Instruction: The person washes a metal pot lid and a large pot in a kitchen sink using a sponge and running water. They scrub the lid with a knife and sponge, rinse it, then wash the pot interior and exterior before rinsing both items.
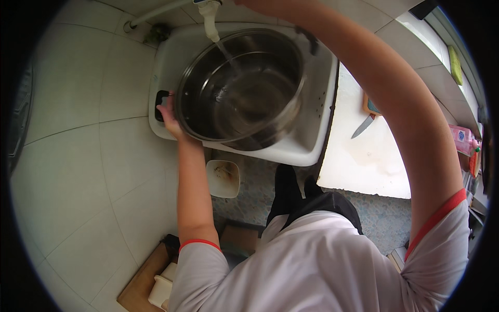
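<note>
A large stainless steel pot stands tilted in a white sink. My left hand grips its black side handle at the left. Water runs from a white plastic tap into the pot, where a shallow layer of liquid covers the bottom. The pot's other handle is at the upper right, below my right forearm. My right hand reaches up beside the tap, mostly cut off by the picture's top edge, so its fingers and anything in them are hidden.
Right of the sink, a kitchen knife lies on a white countertop near a partly hidden orange-edged item. A pink bottle stands at the far right. On the floor below the sink is a stained white basin. Tiled wall borders the left.
</note>
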The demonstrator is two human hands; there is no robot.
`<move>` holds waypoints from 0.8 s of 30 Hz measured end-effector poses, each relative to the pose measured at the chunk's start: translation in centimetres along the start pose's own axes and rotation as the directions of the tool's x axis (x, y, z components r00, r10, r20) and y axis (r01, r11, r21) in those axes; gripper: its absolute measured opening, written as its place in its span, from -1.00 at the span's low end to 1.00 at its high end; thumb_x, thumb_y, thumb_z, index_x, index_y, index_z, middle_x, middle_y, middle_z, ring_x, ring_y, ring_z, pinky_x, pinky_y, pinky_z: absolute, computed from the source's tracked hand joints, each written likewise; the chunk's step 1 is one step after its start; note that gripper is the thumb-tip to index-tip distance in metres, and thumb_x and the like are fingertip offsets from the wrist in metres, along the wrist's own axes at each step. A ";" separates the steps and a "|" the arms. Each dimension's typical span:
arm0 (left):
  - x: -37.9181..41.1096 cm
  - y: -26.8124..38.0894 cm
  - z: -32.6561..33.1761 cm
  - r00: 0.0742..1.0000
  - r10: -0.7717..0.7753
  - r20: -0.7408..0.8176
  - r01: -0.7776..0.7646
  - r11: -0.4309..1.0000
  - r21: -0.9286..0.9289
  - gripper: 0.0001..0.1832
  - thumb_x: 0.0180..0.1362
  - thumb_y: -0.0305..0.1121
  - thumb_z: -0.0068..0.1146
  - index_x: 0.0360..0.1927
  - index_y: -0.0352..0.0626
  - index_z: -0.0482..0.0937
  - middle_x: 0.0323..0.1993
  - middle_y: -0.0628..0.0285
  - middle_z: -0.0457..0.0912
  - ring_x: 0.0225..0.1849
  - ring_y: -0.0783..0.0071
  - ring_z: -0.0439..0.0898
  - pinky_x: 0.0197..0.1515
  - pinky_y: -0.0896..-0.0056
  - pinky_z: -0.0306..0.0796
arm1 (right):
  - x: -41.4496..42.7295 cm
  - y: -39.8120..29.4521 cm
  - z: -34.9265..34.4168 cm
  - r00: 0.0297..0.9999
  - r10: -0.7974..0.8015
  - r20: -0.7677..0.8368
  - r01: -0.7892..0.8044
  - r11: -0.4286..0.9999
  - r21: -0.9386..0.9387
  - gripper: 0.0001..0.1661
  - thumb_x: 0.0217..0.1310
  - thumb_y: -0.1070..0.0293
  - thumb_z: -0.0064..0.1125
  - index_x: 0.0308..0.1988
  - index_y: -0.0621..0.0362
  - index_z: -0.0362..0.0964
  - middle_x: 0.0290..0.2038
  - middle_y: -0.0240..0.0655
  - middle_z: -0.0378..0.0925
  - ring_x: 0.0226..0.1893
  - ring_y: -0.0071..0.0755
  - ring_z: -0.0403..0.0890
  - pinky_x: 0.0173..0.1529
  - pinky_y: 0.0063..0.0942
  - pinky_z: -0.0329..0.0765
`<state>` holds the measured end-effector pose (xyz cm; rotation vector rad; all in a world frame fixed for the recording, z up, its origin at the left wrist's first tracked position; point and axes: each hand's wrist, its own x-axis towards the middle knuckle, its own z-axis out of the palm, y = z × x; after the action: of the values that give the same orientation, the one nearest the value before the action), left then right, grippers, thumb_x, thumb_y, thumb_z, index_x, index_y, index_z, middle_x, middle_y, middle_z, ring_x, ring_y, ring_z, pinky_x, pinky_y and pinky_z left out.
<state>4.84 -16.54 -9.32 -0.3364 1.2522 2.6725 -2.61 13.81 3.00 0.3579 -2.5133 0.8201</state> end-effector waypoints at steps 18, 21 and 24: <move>-1.7 0.5 0.7 0.922 0.363 0.132 -0.381 0.911 0.159 -0.38 0.32 0.15 -0.41 0.15 -0.19 0.26 0.10 0.20 0.37 0.16 0.31 0.34 0.23 0.22 0.21 | 1.2 -0.2 1.3 0.997 0.074 -0.038 -0.078 0.989 -0.122 -0.79 0.02 0.28 0.12 -0.49 0.18 0.55 -0.47 -0.12 0.55 -0.40 -0.02 0.55 -0.27 -0.16 0.46; -1.2 -2.2 1.5 0.933 0.320 0.162 -0.341 0.932 0.122 -0.36 0.33 0.14 -0.39 0.17 -0.22 0.26 0.11 0.18 0.36 0.18 0.33 0.31 0.23 0.28 0.17 | 1.7 -0.6 0.7 0.996 0.071 0.050 -0.065 0.992 -0.108 -0.79 0.02 0.29 0.12 -0.51 0.19 0.56 -0.54 -0.16 0.56 -0.48 -0.07 0.57 -0.33 -0.19 0.48; -0.3 -2.8 3.3 0.938 0.323 0.126 -0.333 0.941 0.061 -0.38 0.32 0.16 -0.38 0.11 -0.20 0.31 0.02 0.21 0.41 0.12 0.35 0.35 0.21 0.30 0.20 | 2.0 -1.4 0.2 0.990 0.101 0.095 -0.091 0.990 -0.109 -0.77 0.02 0.29 0.12 -0.53 0.20 0.57 -0.58 -0.17 0.56 -0.53 -0.14 0.59 -0.37 -0.24 0.49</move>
<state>5.36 -12.30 -9.25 0.0447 1.4920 2.8478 -3.86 12.39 4.55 0.2503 -2.6725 0.7194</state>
